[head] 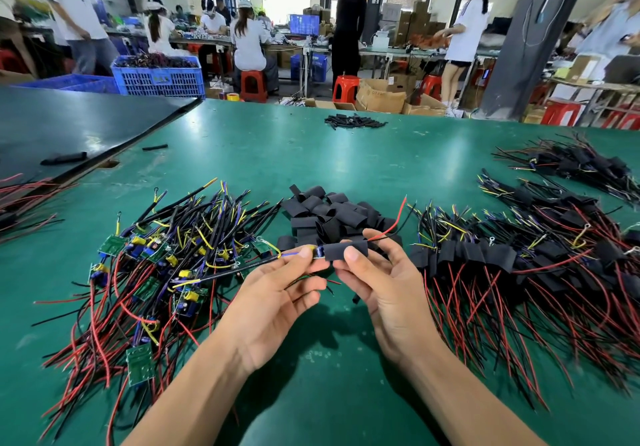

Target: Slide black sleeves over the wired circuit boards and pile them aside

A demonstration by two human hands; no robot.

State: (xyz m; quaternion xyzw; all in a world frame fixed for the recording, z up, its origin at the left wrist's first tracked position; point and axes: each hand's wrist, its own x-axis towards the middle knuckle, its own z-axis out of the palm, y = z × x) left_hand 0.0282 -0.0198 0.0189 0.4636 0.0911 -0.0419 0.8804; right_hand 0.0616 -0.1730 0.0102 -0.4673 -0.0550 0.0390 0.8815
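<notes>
Far left on the green table [311, 155], the heap of bare boards [156, 265] sprawls out: green boards tangled in red, black, yellow and blue wires. Moving in, the left hand [277, 293] is raised above the table, palm toward the camera. Its thumb and fingers pinch the wire end of a circuit board [319, 251], and only the board's blue part peeks out at the mouth of the black sleeve [348, 250]. The sleeve covers the rest, held level between the two hands. Right alongside, the right hand [384, 290] pinches the sleeve, thumb on the near face and fingers curled behind. A red wire [393, 226] and a black one poke out of the sleeve's right end, rising in front of the pile of loose sleeves [329, 213] just behind the hands. Further right lies the pile of sleeved boards [502, 255], with black sleeves lined up and red and black wires fanning toward the near edge. Beyond it, far right, sits a second sleeved pile [581, 165].
</notes>
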